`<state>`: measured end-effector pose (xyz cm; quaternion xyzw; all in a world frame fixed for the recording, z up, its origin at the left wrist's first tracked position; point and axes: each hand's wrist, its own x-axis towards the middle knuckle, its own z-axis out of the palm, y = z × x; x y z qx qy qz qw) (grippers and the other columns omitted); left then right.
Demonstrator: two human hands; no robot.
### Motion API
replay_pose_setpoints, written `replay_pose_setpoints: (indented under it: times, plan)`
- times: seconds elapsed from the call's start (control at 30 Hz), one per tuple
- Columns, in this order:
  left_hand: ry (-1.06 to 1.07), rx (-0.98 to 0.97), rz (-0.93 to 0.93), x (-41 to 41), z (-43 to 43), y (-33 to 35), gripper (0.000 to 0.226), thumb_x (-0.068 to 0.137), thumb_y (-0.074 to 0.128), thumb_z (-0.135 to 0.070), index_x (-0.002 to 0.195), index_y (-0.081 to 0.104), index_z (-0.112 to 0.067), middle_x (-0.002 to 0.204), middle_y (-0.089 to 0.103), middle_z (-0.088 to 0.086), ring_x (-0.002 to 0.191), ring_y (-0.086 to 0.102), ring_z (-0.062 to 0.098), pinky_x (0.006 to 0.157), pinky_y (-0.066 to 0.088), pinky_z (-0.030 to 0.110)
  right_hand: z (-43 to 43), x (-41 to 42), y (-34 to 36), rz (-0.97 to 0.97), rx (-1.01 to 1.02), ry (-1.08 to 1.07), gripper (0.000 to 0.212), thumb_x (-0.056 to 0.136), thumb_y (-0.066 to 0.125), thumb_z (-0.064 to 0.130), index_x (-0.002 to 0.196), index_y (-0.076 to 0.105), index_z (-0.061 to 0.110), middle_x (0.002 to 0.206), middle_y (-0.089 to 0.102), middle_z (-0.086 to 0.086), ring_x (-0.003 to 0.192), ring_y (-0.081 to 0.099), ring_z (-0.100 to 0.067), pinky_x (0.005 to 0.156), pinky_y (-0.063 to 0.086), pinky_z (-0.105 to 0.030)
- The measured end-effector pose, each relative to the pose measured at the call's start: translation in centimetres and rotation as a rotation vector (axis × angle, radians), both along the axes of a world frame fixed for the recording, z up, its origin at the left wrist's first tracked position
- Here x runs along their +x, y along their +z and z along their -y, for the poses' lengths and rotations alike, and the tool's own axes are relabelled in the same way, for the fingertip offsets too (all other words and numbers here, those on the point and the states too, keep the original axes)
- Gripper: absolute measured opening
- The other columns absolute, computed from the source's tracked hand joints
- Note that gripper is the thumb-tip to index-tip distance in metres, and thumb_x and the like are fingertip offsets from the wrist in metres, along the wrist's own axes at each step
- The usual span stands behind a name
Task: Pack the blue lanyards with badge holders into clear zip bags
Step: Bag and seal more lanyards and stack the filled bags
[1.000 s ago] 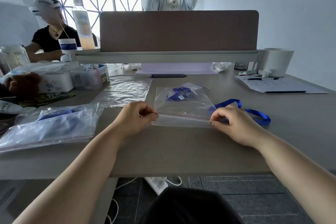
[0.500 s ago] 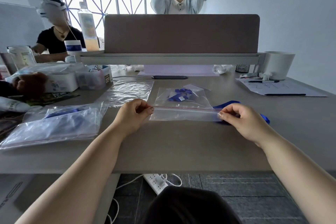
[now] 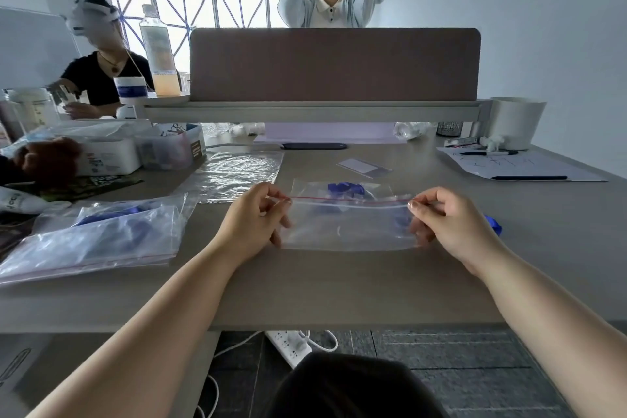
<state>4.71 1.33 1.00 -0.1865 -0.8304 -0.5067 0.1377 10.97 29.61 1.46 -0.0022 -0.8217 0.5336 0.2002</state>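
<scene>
A clear zip bag (image 3: 349,231) with a red zip line hangs upright just above the desk, stretched between my hands. My left hand (image 3: 252,219) pinches its top left corner and my right hand (image 3: 448,217) pinches its top right corner. Behind the bag a bunched blue lanyard (image 3: 344,187) lies on the desk, seen partly through the plastic. A blue strap end (image 3: 493,225) shows past my right hand. A clear badge holder (image 3: 363,167) lies flat farther back.
A pile of filled zip bags (image 3: 91,237) sits at the left, with a loose plastic sheet (image 3: 237,173) beyond it. Boxes (image 3: 135,151) stand at the back left, papers with pens (image 3: 512,166) and a white pot (image 3: 515,122) at the back right. A divider (image 3: 334,64) closes the far edge.
Both hands have lifted the bag's zip edge off the desk, so the bag now hangs upright instead of lying flat. The lanyard behind it stays on the desk.
</scene>
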Motion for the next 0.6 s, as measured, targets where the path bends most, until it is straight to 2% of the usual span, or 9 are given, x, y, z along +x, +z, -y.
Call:
replay_pose_setpoints:
  times: [0.1, 0.2, 0.3, 0.4, 0.5, 0.57, 0.6]
  plan:
    - [0.076, -0.146, 0.002, -0.5, 0.1, -0.6, 0.009, 0.088, 0.063, -0.023, 0.081, 0.060, -0.021, 0.065, 0.069, -0.004, 0.046, 0.059, 0.015, 0.051, 0.045, 0.023, -0.2, -0.5, -0.7, 0.046, 0.203, -0.086, 0.010, 0.089, 0.062, 0.019, 0.086, 0.061, 0.010, 0.064, 0.068, -0.002, 0.048, 0.059, -0.013, 0.054, 0.047, -0.025]
    - [0.194, -0.347, 0.008, -1.0, 0.3, -1.1, 0.007, 0.081, 0.067, -0.036, 0.081, 0.063, -0.031, 0.074, 0.065, -0.015, 0.073, 0.061, 0.010, 0.069, 0.051, 0.029, -0.3, -0.9, -1.1, 0.039, 0.450, -0.191, 0.010, 0.083, 0.069, 0.026, 0.081, 0.063, 0.019, 0.067, 0.065, 0.008, 0.064, 0.061, -0.010, 0.061, 0.045, -0.026]
    - [0.220, -0.469, 0.013, -0.9, 0.3, -1.2, 0.019, 0.078, 0.069, -0.040, 0.095, 0.061, -0.037, 0.090, 0.059, -0.016, 0.079, 0.055, 0.009, 0.068, 0.043, 0.026, 0.0, -1.0, -1.2, 0.041, 0.571, -0.211, 0.014, 0.081, 0.071, 0.028, 0.083, 0.059, 0.022, 0.066, 0.059, 0.010, 0.065, 0.055, -0.008, 0.062, 0.045, -0.029]
    - [0.176, -0.459, -0.070, -0.7, 0.5, -1.0, 0.020, 0.077, 0.071, -0.038, 0.093, 0.060, -0.039, 0.098, 0.054, -0.015, 0.077, 0.054, 0.009, 0.068, 0.043, 0.027, -0.1, -0.9, -1.3, 0.015, 0.605, -0.186, 0.019, 0.081, 0.071, 0.025, 0.087, 0.054, 0.023, 0.067, 0.056, 0.007, 0.063, 0.052, -0.008, 0.062, 0.044, -0.030]
    - [-0.015, -0.400, -0.095, -0.8, 0.8, -1.2, 0.009, 0.078, 0.071, -0.036, 0.081, 0.064, -0.041, 0.095, 0.059, -0.013, 0.084, 0.058, 0.005, 0.081, 0.049, 0.033, -0.5, -0.2, -1.0, -0.040, 0.496, -0.018, 0.011, 0.083, 0.070, 0.022, 0.087, 0.060, 0.025, 0.081, 0.062, 0.010, 0.075, 0.059, -0.004, 0.069, 0.045, -0.021]
    - [-0.136, -0.395, -0.052, -0.8, 0.9, -1.4, 0.008, 0.078, 0.070, -0.044, 0.082, 0.068, -0.038, 0.094, 0.065, -0.013, 0.092, 0.060, 0.004, 0.089, 0.049, 0.037, -0.6, 0.6, -0.5, 0.006, 0.393, 0.152, 0.008, 0.084, 0.067, 0.030, 0.091, 0.066, 0.027, 0.090, 0.067, 0.012, 0.085, 0.061, 0.001, 0.078, 0.046, -0.016]
    - [-0.167, -0.405, -0.031, -0.6, 0.9, -1.4, 0.021, 0.074, 0.068, -0.055, 0.085, 0.070, -0.037, 0.096, 0.066, -0.015, 0.093, 0.061, 0.005, 0.090, 0.049, 0.038, -0.5, 0.9, -0.3, 0.058, 0.373, 0.226, 0.017, 0.080, 0.068, 0.038, 0.095, 0.067, 0.030, 0.094, 0.067, 0.014, 0.089, 0.061, 0.004, 0.081, 0.046, -0.014]
